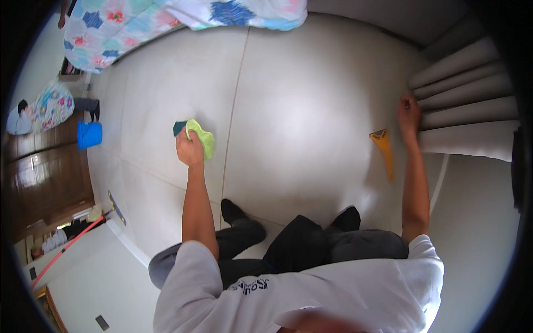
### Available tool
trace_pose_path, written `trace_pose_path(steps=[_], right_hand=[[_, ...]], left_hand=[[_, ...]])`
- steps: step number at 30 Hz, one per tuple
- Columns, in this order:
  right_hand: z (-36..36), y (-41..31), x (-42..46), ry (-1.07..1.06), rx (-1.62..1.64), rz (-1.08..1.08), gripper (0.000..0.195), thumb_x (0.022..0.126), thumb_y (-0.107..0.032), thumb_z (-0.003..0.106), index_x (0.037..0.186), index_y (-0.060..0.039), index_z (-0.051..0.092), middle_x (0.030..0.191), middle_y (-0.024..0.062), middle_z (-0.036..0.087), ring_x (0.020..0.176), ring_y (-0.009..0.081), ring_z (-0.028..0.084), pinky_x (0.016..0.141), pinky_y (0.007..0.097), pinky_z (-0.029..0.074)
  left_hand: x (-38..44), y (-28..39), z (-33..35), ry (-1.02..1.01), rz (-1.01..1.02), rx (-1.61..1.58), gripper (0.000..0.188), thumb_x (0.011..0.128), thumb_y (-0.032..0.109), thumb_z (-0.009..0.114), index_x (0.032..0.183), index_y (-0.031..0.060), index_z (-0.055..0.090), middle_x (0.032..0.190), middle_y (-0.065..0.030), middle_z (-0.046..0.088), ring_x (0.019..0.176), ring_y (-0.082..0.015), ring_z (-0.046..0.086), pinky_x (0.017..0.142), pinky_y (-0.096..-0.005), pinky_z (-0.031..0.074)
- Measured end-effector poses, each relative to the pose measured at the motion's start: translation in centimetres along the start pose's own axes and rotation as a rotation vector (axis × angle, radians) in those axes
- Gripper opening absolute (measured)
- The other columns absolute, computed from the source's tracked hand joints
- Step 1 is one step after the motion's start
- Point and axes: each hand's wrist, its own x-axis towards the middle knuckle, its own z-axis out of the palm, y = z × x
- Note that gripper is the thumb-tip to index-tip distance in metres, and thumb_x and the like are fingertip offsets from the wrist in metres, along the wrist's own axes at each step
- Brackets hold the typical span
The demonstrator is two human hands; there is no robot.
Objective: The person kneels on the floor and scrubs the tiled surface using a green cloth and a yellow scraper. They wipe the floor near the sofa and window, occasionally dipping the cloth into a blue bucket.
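My left hand is closed around a lime-green cloth and a dark green scouring pad. It is low over the pale tiled floor, left of a long grout line. My right hand is beside the lower edge of a grey curtain, its fingers curled. Whether those fingers grip the fabric cannot be made out. A yellow-handled scraper lies on the floor just left of my right forearm. My feet in dark socks rest on the tiles in front of me.
A bed with a floral cover stands at the top. On the left are a blue bucket, a person with floral fabric and a wooden wardrobe. A red-poled floor squeegee or mop leans at lower left.
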Motion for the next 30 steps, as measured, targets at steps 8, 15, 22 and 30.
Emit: trace_pose_path(steps=[8,15,22,30], right_hand=[[-2.0,-2.1,-0.9,0.050,0.018,0.087,0.021,0.078,-0.017,0.053,0.089,-0.0002,0.057,0.078,0.0102,0.060,0.073,0.0186,0.056,0.070,0.0294,0.043],[-2.4,-2.6,-1.4,0.031,0.036,0.082,0.019,0.075,-0.017,0.054,0.087,-0.0022,0.058,0.077,0.0087,0.060,0.072,0.0172,0.056,0.068,0.0285,0.043],[-2.5,-1.7,-2.2,-0.006,0.033,0.116,0.018,0.075,-0.015,0.054,0.087,-0.0026,0.058,0.076,0.0071,0.060,0.071,0.0158,0.056,0.068,0.0280,0.043],[-3.1,-3.7,-1.6,0.020,0.065,0.076,0.017,0.076,-0.015,0.053,0.086,-0.0011,0.057,0.076,0.0076,0.060,0.072,0.0158,0.056,0.068,0.0279,0.044]], left_hand=[[-15.5,13.5,-2.3,-0.450,0.980,-0.550,0.032,0.066,0.010,0.061,0.097,0.0128,0.062,0.088,-0.0056,0.061,0.074,-0.0226,0.056,0.065,-0.0332,0.047],[-27.6,10.7,1.5,-0.833,1.664,-0.649,0.049,0.071,0.032,0.060,0.118,0.0271,0.049,0.116,0.0026,0.051,0.103,-0.0235,0.049,0.085,-0.0455,0.037],[-17.5,8.1,7.4,-0.477,1.095,-0.192,0.043,0.070,0.026,0.057,0.113,0.0232,0.053,0.104,0.0002,0.055,0.098,-0.0265,0.049,0.077,-0.0467,0.036],[-4.6,3.4,10.2,-0.324,0.669,0.317,0.048,0.079,0.030,0.053,0.126,0.0247,0.042,0.134,0.0071,0.034,0.108,-0.0315,0.039,0.086,-0.0517,0.032]])
